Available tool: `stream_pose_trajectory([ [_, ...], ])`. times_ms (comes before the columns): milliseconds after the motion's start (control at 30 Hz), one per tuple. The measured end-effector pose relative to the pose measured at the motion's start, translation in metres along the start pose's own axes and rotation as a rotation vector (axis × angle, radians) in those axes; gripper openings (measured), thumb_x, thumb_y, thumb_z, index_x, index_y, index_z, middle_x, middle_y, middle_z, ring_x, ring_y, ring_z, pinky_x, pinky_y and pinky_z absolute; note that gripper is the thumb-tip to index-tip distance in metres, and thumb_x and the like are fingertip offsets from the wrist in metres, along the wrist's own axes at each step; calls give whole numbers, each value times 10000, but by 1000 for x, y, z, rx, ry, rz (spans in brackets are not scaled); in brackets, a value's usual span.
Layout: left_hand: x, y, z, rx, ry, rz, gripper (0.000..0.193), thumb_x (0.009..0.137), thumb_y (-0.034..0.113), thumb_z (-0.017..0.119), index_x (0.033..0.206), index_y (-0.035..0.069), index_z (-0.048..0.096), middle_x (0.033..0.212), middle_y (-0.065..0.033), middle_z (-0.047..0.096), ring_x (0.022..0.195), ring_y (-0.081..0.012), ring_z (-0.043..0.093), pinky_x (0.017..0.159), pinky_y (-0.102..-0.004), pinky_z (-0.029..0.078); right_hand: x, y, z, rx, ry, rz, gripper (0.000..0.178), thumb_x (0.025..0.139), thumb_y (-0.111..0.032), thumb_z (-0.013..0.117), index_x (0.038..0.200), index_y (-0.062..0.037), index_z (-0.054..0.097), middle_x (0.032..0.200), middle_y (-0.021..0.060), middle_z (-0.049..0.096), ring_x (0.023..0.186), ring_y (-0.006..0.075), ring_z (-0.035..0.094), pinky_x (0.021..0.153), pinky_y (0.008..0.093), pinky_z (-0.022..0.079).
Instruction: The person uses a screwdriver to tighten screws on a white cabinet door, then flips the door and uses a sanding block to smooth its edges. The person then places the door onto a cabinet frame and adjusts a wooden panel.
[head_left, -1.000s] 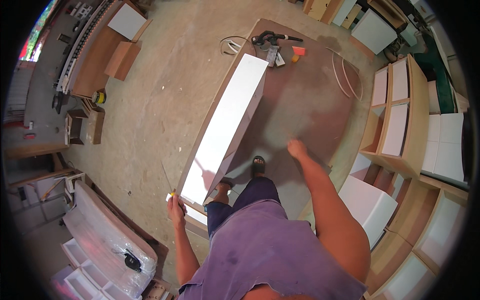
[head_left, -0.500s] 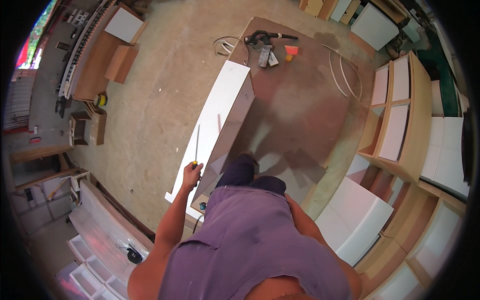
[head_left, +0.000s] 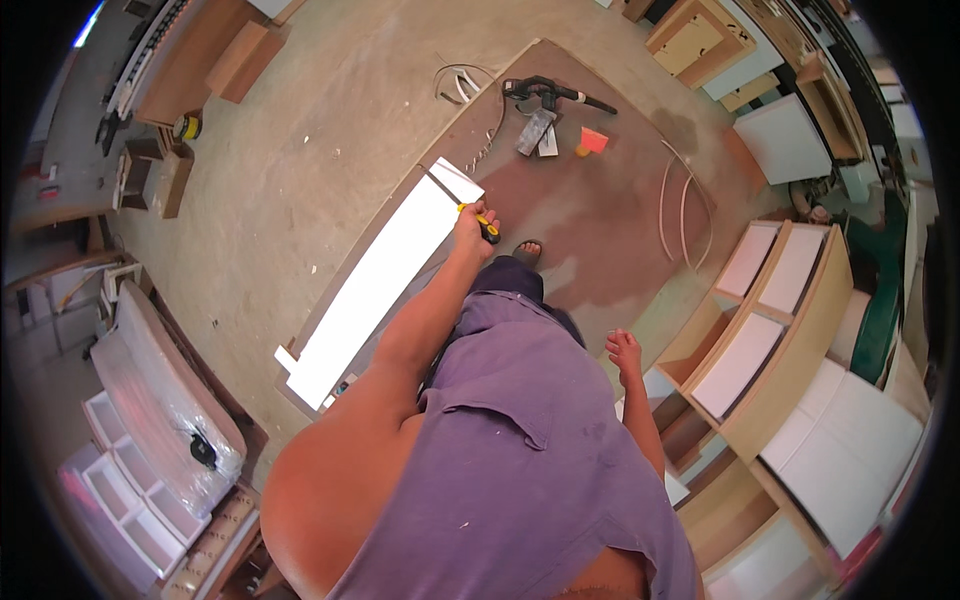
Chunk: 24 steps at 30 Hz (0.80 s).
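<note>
My left hand (head_left: 472,232) is closed round the yellow-and-black handle of a long screwdriver (head_left: 442,186). Its thin shaft points up and left, over the far end of a long white panel piece (head_left: 385,272). That piece lies slantwise on the brown board (head_left: 560,205) to the left of my legs. Out to my right side, my right hand (head_left: 624,354) is raised with its fingers curled together. A tiny pale thing may show at its fingertips, too small to name.
A black blower-like power tool (head_left: 545,92), a grey block (head_left: 536,131) and an orange-red piece (head_left: 594,140) lie on the board's far part. Curved pale strips (head_left: 667,205) rest at its right. Wooden cabinets with white fronts (head_left: 740,367) line the right; a plastic-wrapped panel (head_left: 165,370) stands left.
My left hand has carried the screwdriver from beside the panel's near part toward its far end. My right hand has come into view. The whole view has shifted.
</note>
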<state>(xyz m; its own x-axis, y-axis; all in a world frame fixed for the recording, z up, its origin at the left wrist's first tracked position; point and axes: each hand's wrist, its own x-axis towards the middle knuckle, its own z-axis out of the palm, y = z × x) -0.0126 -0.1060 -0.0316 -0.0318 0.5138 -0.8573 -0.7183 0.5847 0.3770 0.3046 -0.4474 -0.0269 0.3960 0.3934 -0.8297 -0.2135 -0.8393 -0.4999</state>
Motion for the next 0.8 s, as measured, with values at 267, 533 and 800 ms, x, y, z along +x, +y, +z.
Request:
stream_pose_trajectory([
  [267,45,-10,41,-363,165,114,303,838,245,569,1080,66,538,1064,-146,524,1035,-313,586,898,-503,466,43,-64,-104,-279,-55,80,430,968,-481,569,1163,-99,589,992,36,656,809,151,618,634,304,456],
  [533,9,-17,61,-696,176,250,215,882,181,509,1037,32,509,1195,-122,523,1142,-337,600,919,-514,477,216,-229,-204,-712,-399,55,370,945,-480,580,1044,-125,614,859,6,605,748,143,582,550,343,416],
  [800,21,-32,68,-828,278,353,236,909,200,567,1076,37,527,1169,-156,569,1041,-332,647,914,-520,497,360,-558,-121,-789,-247,-380,334,970,-405,592,1082,-91,625,802,16,592,684,127,562,516,307,429],
])
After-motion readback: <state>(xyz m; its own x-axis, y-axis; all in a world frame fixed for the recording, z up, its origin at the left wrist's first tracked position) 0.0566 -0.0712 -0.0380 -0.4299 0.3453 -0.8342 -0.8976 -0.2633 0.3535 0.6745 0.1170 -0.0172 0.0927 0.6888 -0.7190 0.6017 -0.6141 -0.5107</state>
